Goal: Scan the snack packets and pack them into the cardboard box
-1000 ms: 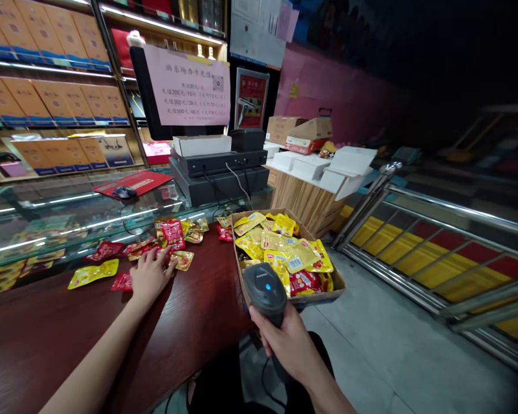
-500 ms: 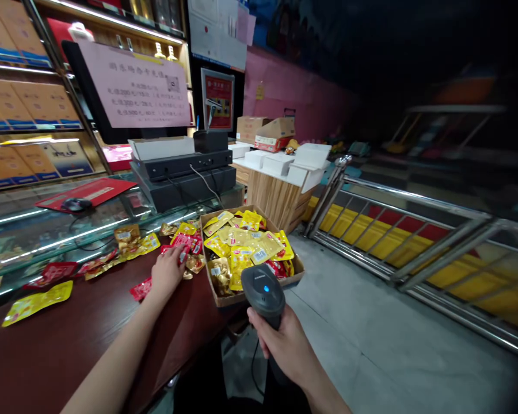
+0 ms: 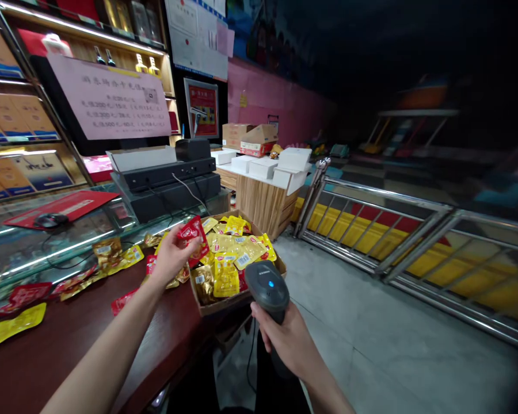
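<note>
My left hand [image 3: 172, 253] pinches a red snack packet [image 3: 195, 234] and holds it up at the left rim of a cardboard box. That box [image 3: 224, 305] is filled with yellow, gold and red packets [image 3: 237, 247]. Wrapped in my right hand [image 3: 285, 339] is a dark barcode scanner [image 3: 267, 287] with a blue light, held upright in front of the box. Beneath my left wrist lie more red packets [image 3: 123, 300] on the dark red counter. Gold packets [image 3: 107, 253] and a yellow packet [image 3: 12, 326] lie further left.
A mouse [image 3: 50, 220] rests on a red mat [image 3: 92, 201] on the glass counter. Behind it stand a monitor with a pink sign [image 3: 112, 100] and a black register base [image 3: 172, 195]. White boxes [image 3: 263, 168] sit on a wooden cabinet. Metal railings [image 3: 371, 230] run along the right.
My left hand has lifted a red packet off the counter and brought it up to the box's edge. The scanner stays in my right hand. The view has swung slightly right.
</note>
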Motion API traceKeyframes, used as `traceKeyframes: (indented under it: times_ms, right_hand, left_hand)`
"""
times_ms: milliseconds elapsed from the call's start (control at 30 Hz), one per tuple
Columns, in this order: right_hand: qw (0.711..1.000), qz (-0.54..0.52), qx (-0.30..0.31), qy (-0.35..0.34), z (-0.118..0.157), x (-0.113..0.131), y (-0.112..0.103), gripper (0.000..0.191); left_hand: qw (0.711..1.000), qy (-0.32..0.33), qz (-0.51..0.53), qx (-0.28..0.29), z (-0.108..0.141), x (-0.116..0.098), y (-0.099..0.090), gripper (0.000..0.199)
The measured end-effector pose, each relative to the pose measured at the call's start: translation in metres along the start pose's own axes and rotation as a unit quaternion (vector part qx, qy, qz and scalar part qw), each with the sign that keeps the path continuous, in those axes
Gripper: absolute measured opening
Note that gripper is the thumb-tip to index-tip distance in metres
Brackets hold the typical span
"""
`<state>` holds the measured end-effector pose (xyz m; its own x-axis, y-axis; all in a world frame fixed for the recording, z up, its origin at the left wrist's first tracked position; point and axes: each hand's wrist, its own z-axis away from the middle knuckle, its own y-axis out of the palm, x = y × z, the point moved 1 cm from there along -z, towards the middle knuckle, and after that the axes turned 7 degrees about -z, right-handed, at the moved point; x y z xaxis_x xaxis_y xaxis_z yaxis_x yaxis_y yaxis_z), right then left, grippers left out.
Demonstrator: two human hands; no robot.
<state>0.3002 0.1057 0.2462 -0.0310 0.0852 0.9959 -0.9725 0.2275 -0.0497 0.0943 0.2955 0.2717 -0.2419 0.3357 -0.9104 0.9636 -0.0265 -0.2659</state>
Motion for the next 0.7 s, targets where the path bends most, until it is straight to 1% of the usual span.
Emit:
traceKeyframes:
  times_ms: [67, 167, 233, 333, 400, 433, 500, 600, 700]
  right_hand:
    - [1.000, -0.001, -0.011, 0.000, 0.001, 0.002, -0.005, 0.044]
    - [1.000, -0.011, -0.026, 0.007, 0.003, 0.002, -0.014, 0.044]
    - [0.999, -0.023, -0.039, 0.010, 0.004, 0.002, -0.020, 0.045]
    - [0.998, -0.037, -0.051, -0.001, 0.003, 0.005, -0.028, 0.045]
    - [0.998, -0.040, -0.055, -0.008, 0.002, 0.010, -0.031, 0.043]
    - [0.997, -0.042, -0.057, -0.010, 0.001, 0.014, -0.031, 0.042]
    - [0.997, -0.043, -0.059, -0.016, -0.002, 0.021, -0.032, 0.041]
    - [0.997, -0.054, -0.053, -0.030, -0.009, 0.031, -0.030, 0.040]
    - [0.995, -0.070, -0.050, -0.048, -0.015, 0.038, -0.029, 0.039]
  left_hand:
    - [0.994, -0.047, 0.090, 0.046, 0.001, -0.013, 0.025, 0.043]
    - [0.964, -0.129, 0.183, 0.147, -0.003, -0.027, 0.057, 0.048]
    - [0.947, -0.155, 0.207, 0.192, -0.010, -0.033, 0.072, 0.054]
    - [0.929, -0.200, 0.207, 0.232, -0.020, -0.036, 0.088, 0.070]
    - [0.920, -0.232, 0.193, 0.250, -0.023, -0.036, 0.097, 0.076]
    - [0.919, -0.238, 0.187, 0.252, -0.024, -0.037, 0.100, 0.075]
    - [0.922, -0.229, 0.187, 0.252, -0.023, -0.040, 0.106, 0.066]
    - [0.924, -0.193, 0.212, 0.251, -0.019, -0.045, 0.114, 0.053]
    - [0.936, -0.149, 0.198, 0.248, -0.014, -0.050, 0.120, 0.051]
